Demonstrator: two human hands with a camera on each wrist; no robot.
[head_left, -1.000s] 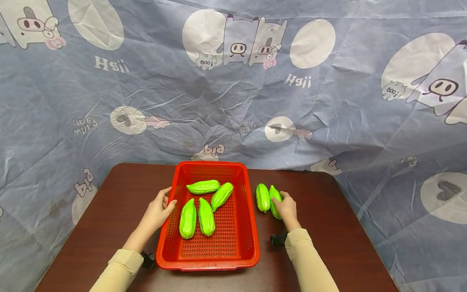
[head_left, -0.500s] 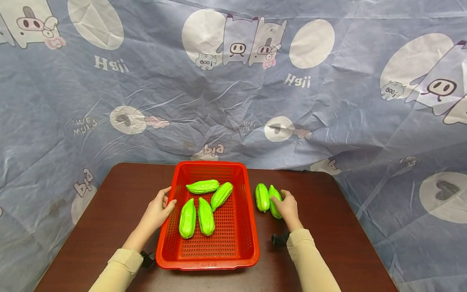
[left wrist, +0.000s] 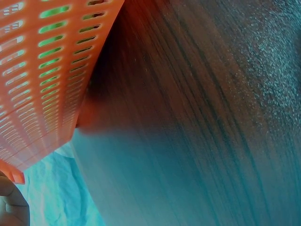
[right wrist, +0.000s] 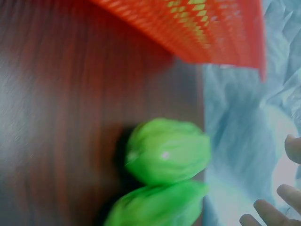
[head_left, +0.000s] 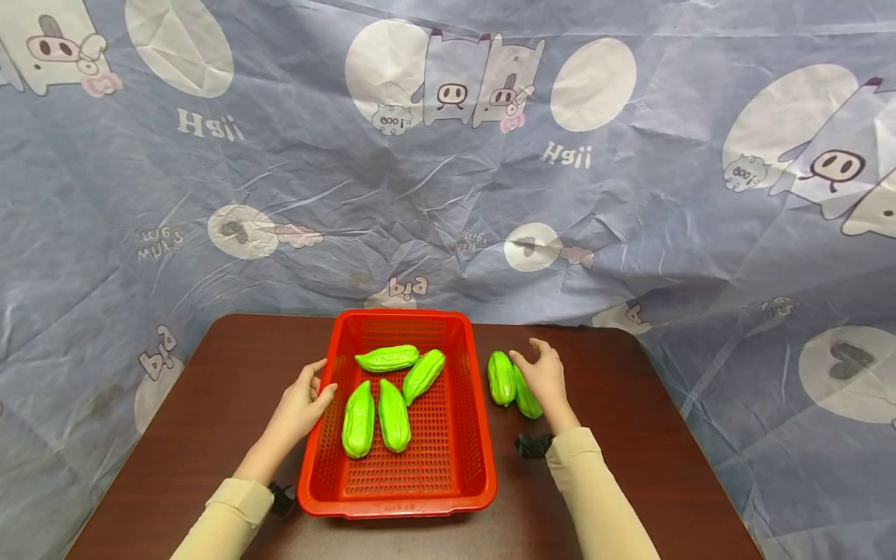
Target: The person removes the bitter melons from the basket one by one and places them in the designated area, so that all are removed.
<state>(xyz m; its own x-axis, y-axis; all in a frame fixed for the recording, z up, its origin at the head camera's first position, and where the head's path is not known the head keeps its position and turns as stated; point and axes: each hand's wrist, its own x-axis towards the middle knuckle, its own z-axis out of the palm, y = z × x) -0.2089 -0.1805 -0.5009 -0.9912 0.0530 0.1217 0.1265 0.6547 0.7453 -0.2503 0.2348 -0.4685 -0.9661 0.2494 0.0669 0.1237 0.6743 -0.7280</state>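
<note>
Lying near the basket rim (head_left: 479, 397), two gourds (head_left: 501, 379) (head_left: 528, 397) leave narrow clearance

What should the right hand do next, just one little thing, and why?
Maybe move the right hand to the green vegetable lying just outside the red basket and grip it. That hand seems to hold nothing, the vegetable lies near it on the table, and four others are in the basket, which the left hand holds.

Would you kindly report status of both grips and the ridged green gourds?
Left grip holding left rim of red perforated plastic basket. Right grip open, empty, by two ridged green gourds. Four gourds inside. Basket's right wall between.
</note>
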